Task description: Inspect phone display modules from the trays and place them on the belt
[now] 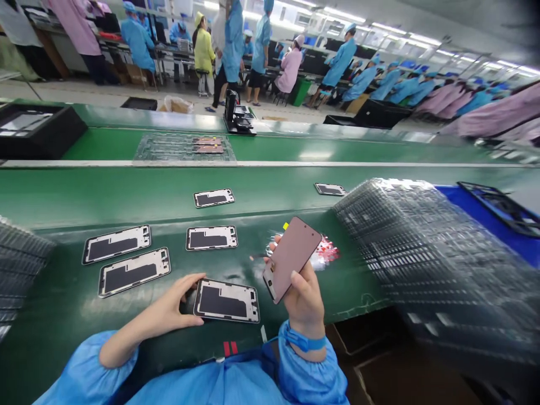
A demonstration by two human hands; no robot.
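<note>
My right hand (304,292) holds up a phone screen (293,256), its brownish back facing me and a yellow tab at its upper left. The thumb lies along the near edge and the other fingers are behind it. On the green bench, my left hand (179,301) spans the left end of a phone frame (228,301), fingertips at its top corner and thumb at its lower one. Similar frames with dark and silver insides lie around: two at the left (117,244) (135,271), one just beyond (211,238).
Stacked clear plastic trays (379,225) stand at the right beside a blue bin (485,219); more trays (21,264) are at the left edge. Behind run a green conveyor with frames (214,197) (329,189), a clear tray (169,147) and a black fixture (236,115). Co-workers sit and stand beyond.
</note>
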